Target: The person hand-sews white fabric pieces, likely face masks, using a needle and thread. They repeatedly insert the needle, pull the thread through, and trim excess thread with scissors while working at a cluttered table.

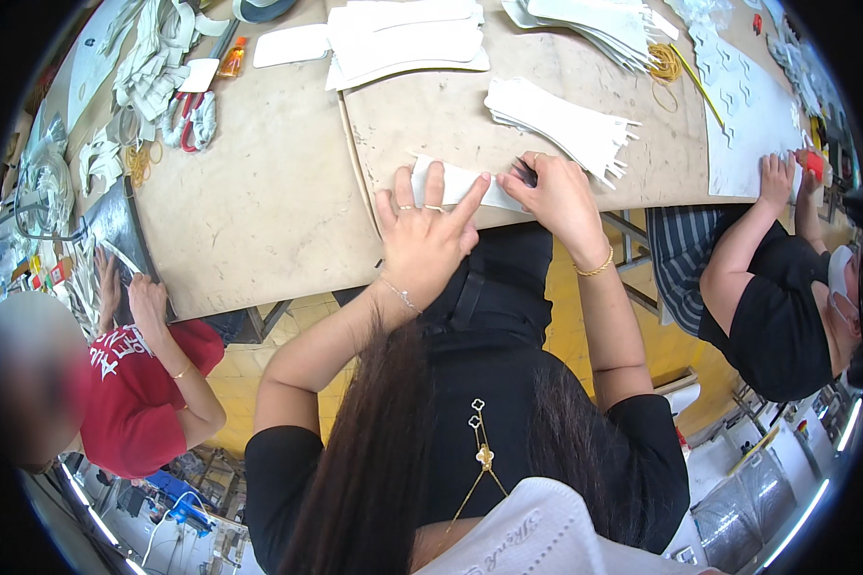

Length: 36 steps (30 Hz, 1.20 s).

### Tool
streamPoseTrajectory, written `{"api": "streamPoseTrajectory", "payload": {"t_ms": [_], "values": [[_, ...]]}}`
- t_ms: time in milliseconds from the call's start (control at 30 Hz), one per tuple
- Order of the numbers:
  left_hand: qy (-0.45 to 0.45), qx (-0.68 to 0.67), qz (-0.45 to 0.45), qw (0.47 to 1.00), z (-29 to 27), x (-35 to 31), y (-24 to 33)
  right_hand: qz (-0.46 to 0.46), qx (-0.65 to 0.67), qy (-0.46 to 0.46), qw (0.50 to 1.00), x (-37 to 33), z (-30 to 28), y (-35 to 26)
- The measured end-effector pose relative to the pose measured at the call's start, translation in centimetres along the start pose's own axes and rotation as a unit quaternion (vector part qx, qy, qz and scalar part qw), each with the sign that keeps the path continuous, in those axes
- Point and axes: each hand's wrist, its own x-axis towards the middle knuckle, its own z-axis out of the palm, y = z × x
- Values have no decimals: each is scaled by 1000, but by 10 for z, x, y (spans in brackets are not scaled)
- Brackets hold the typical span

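A small white piece of flat material (458,178) lies at the near edge of the table. My left hand (422,235) presses down on it with fingers spread, the index finger reaching toward its right part. Over the piece's right end, my right hand (561,199) is closed around a small dark tool (524,172), mostly hidden by the fingers; its exact kind does not show. Just beyond that hand sits a stack of white pieces (554,120) with narrow tabs at their right end.
Larger white panels (408,43) are piled at the far middle of the table (249,201). Red-handled scissors (190,125) and an orange bottle (232,57) lie far left. Rubber bands (664,62) rest far right. Co-workers in red (149,402) and black (772,335) work on either side.
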Motion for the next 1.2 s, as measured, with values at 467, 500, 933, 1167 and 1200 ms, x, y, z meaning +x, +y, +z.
{"api": "streamPoseTrajectory", "payload": {"t_ms": [467,500,933,1167,1200], "values": [[-21,-118,74,990,9,-11,-24,-104,-1,-10,995,11,23,-17],[-20,-110,81,990,7,-11,-30,-109,3,-14,994,12,22,-18],[-32,-43,57,997,3,-10,-27,10,47,-28,998,3,-7,-4],[-30,-41,58,997,0,-2,-19,-34,-16,0,999,5,-1,-3],[-34,-38,59,997,-1,-1,-18,-35,-31,2,999,4,0,-3]]}}
